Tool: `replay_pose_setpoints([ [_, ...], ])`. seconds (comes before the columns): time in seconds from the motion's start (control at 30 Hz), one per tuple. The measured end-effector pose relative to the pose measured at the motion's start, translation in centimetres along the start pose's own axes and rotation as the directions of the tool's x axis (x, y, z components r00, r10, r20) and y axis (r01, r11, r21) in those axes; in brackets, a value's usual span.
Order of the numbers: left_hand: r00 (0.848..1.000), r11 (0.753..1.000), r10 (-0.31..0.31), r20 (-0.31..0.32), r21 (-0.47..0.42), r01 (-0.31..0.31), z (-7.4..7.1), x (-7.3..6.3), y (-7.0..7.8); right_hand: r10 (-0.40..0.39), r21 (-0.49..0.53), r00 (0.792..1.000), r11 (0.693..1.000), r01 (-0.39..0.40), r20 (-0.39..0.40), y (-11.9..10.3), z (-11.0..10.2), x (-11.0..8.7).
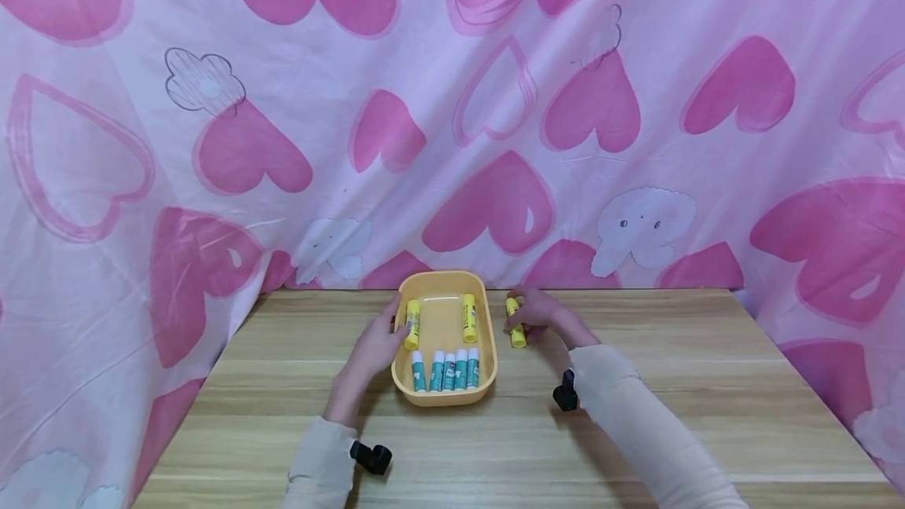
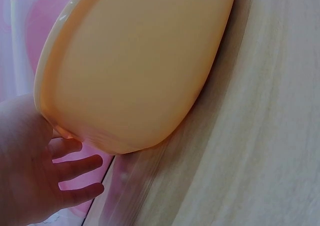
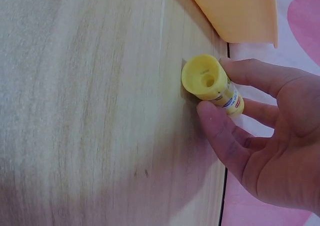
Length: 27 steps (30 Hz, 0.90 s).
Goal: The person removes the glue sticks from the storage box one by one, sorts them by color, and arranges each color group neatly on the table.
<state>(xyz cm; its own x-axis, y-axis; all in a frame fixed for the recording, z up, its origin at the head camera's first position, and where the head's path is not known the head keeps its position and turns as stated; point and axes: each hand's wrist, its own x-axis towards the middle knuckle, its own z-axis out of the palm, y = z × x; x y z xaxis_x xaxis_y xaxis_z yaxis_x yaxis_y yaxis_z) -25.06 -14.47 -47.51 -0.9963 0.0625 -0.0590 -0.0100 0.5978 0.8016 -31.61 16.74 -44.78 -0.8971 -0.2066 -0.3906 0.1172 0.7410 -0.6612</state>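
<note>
Yellow tube [image 1: 518, 338], the held one, is outside the tray [image 1: 444, 400], just beside it at three o'clock, low over the table [image 1: 247, 399]; can't tell if it touches the wood. Right hand [image 1: 543, 310] grasps it between thumb and finger, near the fingertips, hollow end [image 3: 202, 78] facing the wrist. Main risk, I'd say: a round barrel in a shallow pinch could twist or slip out if the tips squeeze off-centre, then roll off toward four o'clock. Second risk: the tray wall stands between it and the inside, so a low sideways move would catch the rim, jolting everything. Left hand [image 1: 376, 346] grips the tray at nine o'clock, thumb over the rim, some fingers loose outside. That's a one-edge hold; a tug or lift there could swing or tip the tray, as nothing steadies it at three. Inside, one yellow stick [image 1: 412, 325] is at ten o'clock, right by that thumb, contact unclear, so a shifting thumb might nudge it. Another yellow stick [image 1: 470, 318] is near one o'clock, close to the wall, easily bumped by anything coming over that side. Five green tubes [image 1: 448, 373] with white caps make a row at six o'clock, caps toward twelve, with a gap near seven; a jolt could let the leftmost skew into it.
</note>
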Motion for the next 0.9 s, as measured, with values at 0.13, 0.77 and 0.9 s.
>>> replay_pose_setpoints([
  [0.13,1.000,1.000,-0.002,-0.001,-0.001,0.002,0.0,0.0,0.0,-0.005,0.011,1.000,1.000,0.005,-0.002,0.0,0.0,-0.1],
  [0.77,1.000,1.000,0.015,-0.005,0.018,-0.015,0.0,0.1,0.1,-0.072,-0.057,0.992,0.996,0.067,-0.101,-0.5,-0.9,-0.5],
  [0.9,1.000,1.000,0.006,0.000,0.011,-0.006,0.0,0.1,0.1,-0.101,-0.069,0.988,0.993,0.093,-0.119,-0.7,-1.1,-0.7],
])
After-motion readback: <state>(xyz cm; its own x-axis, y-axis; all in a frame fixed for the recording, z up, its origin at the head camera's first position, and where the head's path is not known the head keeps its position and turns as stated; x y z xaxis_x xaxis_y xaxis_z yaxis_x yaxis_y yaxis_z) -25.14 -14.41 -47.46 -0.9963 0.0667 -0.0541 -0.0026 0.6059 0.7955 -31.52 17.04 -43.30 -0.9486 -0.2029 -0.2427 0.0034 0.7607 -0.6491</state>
